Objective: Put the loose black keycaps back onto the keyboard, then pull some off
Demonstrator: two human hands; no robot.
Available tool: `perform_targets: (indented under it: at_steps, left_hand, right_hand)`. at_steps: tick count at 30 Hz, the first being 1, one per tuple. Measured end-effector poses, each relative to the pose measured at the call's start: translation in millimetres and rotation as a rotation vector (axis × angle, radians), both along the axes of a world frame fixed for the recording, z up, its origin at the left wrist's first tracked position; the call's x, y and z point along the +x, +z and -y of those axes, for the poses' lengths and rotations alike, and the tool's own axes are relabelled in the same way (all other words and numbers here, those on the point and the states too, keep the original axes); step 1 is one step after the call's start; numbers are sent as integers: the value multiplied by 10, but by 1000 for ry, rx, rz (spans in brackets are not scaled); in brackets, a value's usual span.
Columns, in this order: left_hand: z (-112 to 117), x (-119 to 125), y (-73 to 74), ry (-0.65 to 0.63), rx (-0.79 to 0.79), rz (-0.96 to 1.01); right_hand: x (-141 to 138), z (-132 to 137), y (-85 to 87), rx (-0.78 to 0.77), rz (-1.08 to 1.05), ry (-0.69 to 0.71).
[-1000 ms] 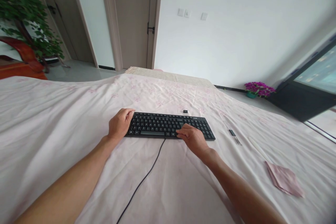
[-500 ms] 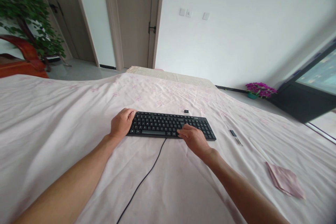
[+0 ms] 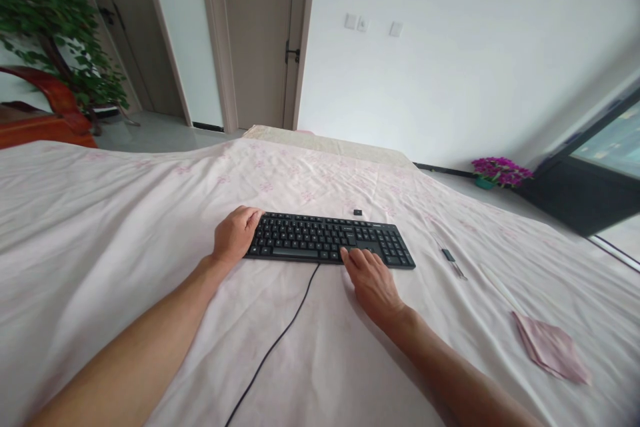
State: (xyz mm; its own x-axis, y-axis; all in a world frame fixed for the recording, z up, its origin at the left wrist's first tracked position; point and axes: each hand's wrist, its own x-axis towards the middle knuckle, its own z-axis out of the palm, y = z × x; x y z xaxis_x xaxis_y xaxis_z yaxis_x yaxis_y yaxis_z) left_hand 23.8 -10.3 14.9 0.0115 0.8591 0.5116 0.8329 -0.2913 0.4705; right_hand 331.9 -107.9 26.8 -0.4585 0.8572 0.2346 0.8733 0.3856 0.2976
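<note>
A black keyboard (image 3: 300, 237) lies flat on a pale, flower-patterned cloth (image 3: 165, 213), its cable (image 3: 280, 340) running toward me. My left hand (image 3: 236, 235) is closed around the keyboard's left end, thumb along the top corner. At the front edge, right of the space bar, rests my right hand (image 3: 370, 277). Its fingers are stretched out over the lower keys near the arrow cluster, thumb apart from them, and nothing shows in its grip. Just behind the keyboard sits a small black keycap (image 3: 357, 212). To the right lies a keycap puller (image 3: 453, 263) with a black handle and wire prongs.
A folded pink cloth (image 3: 553, 348) lies at the right, with a thin white stick (image 3: 500, 287) beside it. Beyond the covered surface are a door (image 3: 255, 40), a white wall, a pot of purple flowers (image 3: 503, 172) and a wooden chair (image 3: 55, 107).
My right hand has drawn back toward me from over the keys, and its fingers have spread from a pinched pose. My left hand keeps its hold. The view has shifted slightly.
</note>
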Motion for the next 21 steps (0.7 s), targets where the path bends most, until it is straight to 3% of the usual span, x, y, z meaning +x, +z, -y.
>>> perform_targets:
  at_steps: [12, 21]
  left_hand:
    - [-14, -1, -42, 3, 29, -31]
    - [-2, -5, -61, 23, 11, -26]
  right_hand:
    - [-30, 11, 70, -23, 45, -13]
    - [9, 27, 123, -75, -57, -46]
